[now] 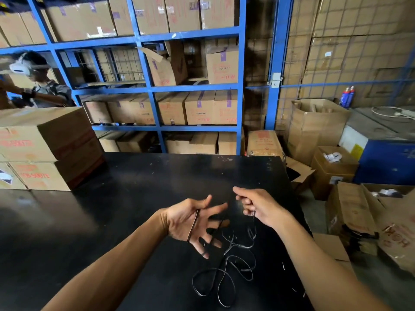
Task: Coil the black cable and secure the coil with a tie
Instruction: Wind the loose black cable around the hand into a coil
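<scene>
While the open left hand (193,223) forms loops, right hand (258,207) should keep its pinched black cable (226,272) taut, untwisted.

Red print on the stacked cardboard boxes (40,176) is too blurred to read.

Left hand (190,223) splayed, right hand (258,207) pinching black cable (224,272).

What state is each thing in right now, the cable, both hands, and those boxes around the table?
black cable: uncoiled, loose loops on the black table, one strand across the left palm.
left hand: open, fingers spread.
right hand: closed, pinching the cable.
floor box: flaps open.
stacked boxes: closed.
tie: none visible.
</scene>
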`<state>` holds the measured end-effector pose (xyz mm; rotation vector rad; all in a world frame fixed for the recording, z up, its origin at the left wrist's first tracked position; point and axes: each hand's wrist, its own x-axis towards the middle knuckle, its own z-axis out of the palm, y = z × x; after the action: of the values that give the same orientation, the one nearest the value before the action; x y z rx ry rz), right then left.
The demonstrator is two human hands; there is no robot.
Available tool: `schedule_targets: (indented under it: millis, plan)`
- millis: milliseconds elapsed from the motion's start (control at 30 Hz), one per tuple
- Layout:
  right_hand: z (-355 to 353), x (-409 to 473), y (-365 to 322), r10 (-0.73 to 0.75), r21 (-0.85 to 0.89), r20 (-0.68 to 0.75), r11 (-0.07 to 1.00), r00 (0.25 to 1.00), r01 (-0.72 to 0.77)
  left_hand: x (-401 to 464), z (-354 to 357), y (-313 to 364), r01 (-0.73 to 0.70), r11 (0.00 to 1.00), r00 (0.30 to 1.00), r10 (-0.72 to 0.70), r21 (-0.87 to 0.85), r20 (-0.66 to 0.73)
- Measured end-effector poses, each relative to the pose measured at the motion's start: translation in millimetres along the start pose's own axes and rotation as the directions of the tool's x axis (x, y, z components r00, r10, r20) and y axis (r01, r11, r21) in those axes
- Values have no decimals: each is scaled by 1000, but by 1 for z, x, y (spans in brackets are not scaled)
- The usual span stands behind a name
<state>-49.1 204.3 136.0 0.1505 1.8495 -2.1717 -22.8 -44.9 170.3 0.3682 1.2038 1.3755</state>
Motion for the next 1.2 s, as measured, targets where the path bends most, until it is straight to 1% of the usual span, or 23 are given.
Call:
schedule_targets:
  millis: [67,133,200,300,367,433,500,567,633,700,767,833,900,1000,1067,1133,1200]
  plan:
    - [1,1,-17,-12,-136,86,990,996,23,1,-5,-4,7,999,997,-4,35,-74]
    - [5,0,-24,-45,-211,97,975,994,64,0,-11,-4,-24,1000,993,26,19,-119]
    - [8,-1,-25,-100,-211,59,971,993,110,-2,-16,-2,-44,999,989,43,-7,-143]
    - [14,-3,-25,-162,-157,32,974,986,165,-2,-19,0,-38,999,986,37,-5,-164]
    - [18,-7,-26,-185,-116,45,975,982,189,-1,-19,2,-48,999,979,44,-13,-200]
    - [21,-13,-27,-198,-90,83,975,977,205,0,-19,5,-81,996,957,65,-46,-281]
    - [24,-19,-21,-212,-83,121,971,970,223,0,-19,7,-152,984,921,108,-91,-373]
    - [28,-25,-8,-224,-80,148,968,963,238,0,-21,10,-261,955,885,178,-142,-429]
    - [31,-32,11,-248,-61,195,963,949,264,-3,-24,15,-387,902,856,275,-190,-439]
    - [34,-38,32,-255,-30,218,963,942,268,-9,-28,22,-511,827,815,380,-235,-437]
    - [35,-43,54,-242,21,224,970,944,243,-15,-31,31,-601,761,767,463,-245,-443]
    - [38,-47,73,-208,22,264,978,942,209,-19,-31,38,-668,700,722,528,-252,-446]
    - [44,-47,89,-162,-53,302,981,939,186,-19,-26,43,-696,665,707,570,-271,-418]
    - [51,-40,97,-65,-212,251,970,966,121,-15,-15,45,-658,685,753,584,-313,-304]
    - [49,-34,94,-21,-341,204,936,979,91,-14,-9,43,-615,714,787,585,-335,-198]
    - [41,-27,86,-33,-517,161,849,986,113,-15,-2,40,-551,760,824,561,-345,-81]
    - [32,-22,74,-79,-657,136,739,988,150,-16,5,34,-456,830,869,493,-320,42]
